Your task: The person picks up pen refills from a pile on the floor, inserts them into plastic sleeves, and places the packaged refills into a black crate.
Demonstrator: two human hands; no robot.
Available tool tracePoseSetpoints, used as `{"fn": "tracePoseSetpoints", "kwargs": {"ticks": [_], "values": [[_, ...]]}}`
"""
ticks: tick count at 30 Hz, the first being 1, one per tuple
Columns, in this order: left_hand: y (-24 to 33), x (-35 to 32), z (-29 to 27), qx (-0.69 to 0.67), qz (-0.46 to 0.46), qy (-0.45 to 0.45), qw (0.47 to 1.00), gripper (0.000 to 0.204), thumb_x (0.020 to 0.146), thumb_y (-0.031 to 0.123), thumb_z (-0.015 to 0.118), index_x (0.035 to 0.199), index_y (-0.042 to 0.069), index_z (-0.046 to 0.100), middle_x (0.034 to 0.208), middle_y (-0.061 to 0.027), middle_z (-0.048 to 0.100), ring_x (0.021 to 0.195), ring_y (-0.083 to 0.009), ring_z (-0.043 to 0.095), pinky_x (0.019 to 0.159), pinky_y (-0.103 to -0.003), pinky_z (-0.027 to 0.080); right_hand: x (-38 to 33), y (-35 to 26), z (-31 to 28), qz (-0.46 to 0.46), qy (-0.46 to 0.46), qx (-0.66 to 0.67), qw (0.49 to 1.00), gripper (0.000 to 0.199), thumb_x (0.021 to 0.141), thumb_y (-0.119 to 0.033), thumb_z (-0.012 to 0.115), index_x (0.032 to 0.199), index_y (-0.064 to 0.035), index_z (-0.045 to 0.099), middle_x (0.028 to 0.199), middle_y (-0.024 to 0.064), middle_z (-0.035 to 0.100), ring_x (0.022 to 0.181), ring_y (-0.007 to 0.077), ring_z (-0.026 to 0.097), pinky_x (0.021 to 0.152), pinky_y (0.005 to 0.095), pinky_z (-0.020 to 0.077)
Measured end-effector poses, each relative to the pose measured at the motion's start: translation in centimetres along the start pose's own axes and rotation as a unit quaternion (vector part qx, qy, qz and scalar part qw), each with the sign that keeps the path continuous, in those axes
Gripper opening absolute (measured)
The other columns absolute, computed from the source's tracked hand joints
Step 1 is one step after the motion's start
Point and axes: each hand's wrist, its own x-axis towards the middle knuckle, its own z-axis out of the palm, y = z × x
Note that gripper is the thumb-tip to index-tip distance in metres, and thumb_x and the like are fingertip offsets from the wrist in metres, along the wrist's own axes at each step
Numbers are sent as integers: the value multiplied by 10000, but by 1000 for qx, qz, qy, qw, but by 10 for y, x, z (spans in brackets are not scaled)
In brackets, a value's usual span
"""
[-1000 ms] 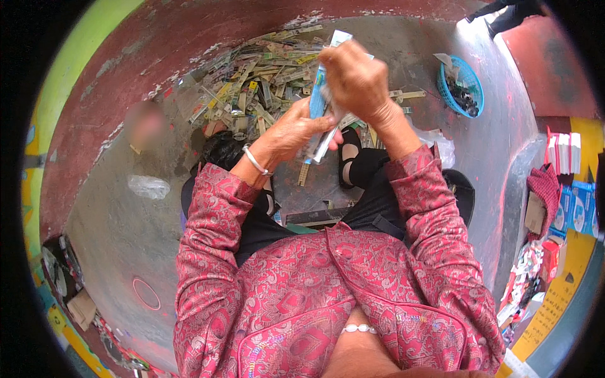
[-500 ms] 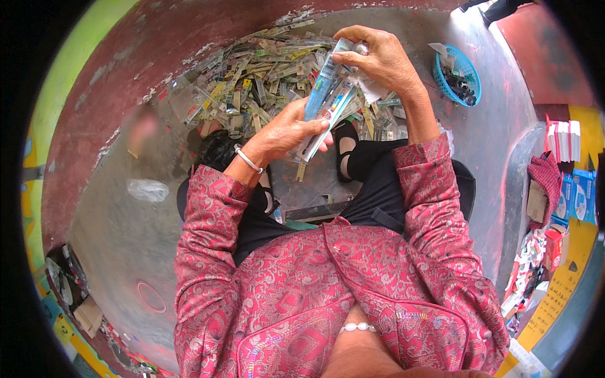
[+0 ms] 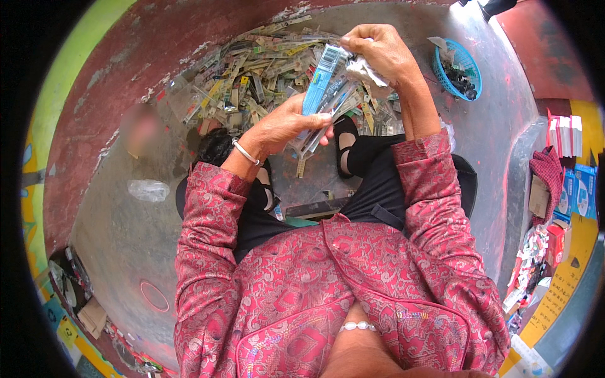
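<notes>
My left hand (image 3: 287, 126) is closed round the lower part of several slim packets (image 3: 324, 82), blue card with clear plastic, fanned out and tilted up to the right. What lies inside the packets is too small to make out. At their upper right end, my right hand (image 3: 381, 51) is closed with thumb and fingertips pinched beside the blue packet's top corner. A crumpled white wad (image 3: 367, 72), cloth or paper, is tucked under its fingers. Beyond both hands spreads a large heap of similar clear packets (image 3: 252, 82) on the floor.
A blue plastic basket (image 3: 463, 60) with dark small pieces stands at the far right. On the left of the floor lies a clear plastic bag (image 3: 148, 189). Along the right edge are blue boxes (image 3: 585, 189) and a red checked cloth (image 3: 546, 173). A maroon wall (image 3: 88, 101) curves behind.
My right hand has slid off the packets' top end and sits slightly to the right with its fingers pinched. The brightly coloured packet face seen before no longer shows.
</notes>
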Motion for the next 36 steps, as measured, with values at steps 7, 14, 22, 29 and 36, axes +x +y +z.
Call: {"fn": "tracePoseSetpoints", "kwargs": {"ticks": [7,14,22,29,36], "values": [[6,-7,4,-39,-10,31,999,253,880,282,518,950,40,494,744,-63,584,602,-119,574,573,-234,473,-3,-8,-2,77,-15,55,995,199,827,-161,554,873,5,653,682,26,606,591,72,519,561,219,433],[8,-3,10,-24,28,48,998,263,889,302,498,940,44,492,732,-53,568,607,-117,553,571,-238,464,-4,-9,0,14,-90,180,979,206,852,-143,524,959,-11,640,828,42,621,679,94,563,598,234,461],[4,-7,1,-22,52,70,996,203,889,241,510,949,47,498,705,-21,525,588,-77,493,506,-203,422,-11,-20,-2,-67,-134,94,984,279,768,-179,647,995,-21,614,819,62,614,710,101,566,613,223,458],[10,-7,5,-38,27,62,997,262,899,291,490,984,44,482,694,-18,515,569,-66,473,488,-190,396,-6,-17,6,69,-10,179,981,151,821,-95,554,882,8,647,771,66,627,666,108,572,605,236,466],[2,-3,1,45,42,47,997,255,851,265,573,953,53,474,708,-13,512,571,-58,471,479,-184,388,0,-3,-1,5,50,111,993,184,794,-164,583,795,0,666,686,67,630,578,97,560,522,232,453]]}}
